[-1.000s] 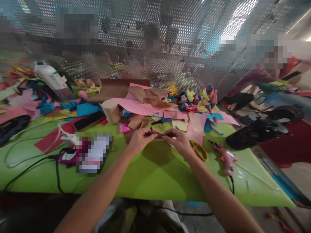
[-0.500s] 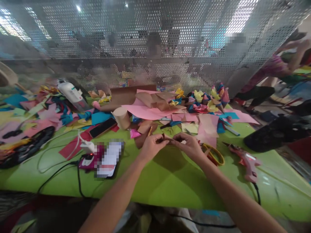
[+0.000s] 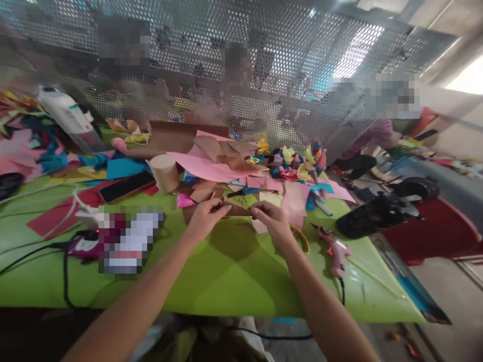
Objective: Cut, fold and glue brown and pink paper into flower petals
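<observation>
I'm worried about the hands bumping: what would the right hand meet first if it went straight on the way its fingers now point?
The small brown paper piece, which the right hand seems to touch; past that, probably the left hand, though depth is unclear.

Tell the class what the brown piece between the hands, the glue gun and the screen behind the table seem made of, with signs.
Brown piece: probably matte paper or thin card, as it looks thin and dull.
Glue gun: body likely hard plastic, smooth and pink.
Screen: perhaps metal, grey with rows of punched-looking holes, though plastic remains possible.
</observation>
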A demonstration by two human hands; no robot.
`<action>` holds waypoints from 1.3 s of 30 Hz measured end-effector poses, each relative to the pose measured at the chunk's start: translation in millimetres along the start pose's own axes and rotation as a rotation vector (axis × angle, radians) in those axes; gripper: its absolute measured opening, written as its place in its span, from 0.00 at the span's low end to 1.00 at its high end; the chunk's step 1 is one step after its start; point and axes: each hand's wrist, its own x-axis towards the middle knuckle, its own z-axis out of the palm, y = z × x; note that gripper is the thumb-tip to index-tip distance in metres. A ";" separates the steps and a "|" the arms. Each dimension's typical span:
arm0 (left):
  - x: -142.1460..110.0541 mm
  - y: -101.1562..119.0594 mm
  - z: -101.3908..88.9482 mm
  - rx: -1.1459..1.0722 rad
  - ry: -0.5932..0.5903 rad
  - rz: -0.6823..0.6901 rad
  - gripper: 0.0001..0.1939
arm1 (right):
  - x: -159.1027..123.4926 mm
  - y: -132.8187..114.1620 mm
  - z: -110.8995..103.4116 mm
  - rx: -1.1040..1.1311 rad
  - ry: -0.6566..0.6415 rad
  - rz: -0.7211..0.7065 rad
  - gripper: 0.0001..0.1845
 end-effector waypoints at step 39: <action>5.0 -9.0 -2.1 -0.231 0.104 -0.119 0.17 | -1.5 4.6 3.1 -0.133 0.029 -0.161 0.15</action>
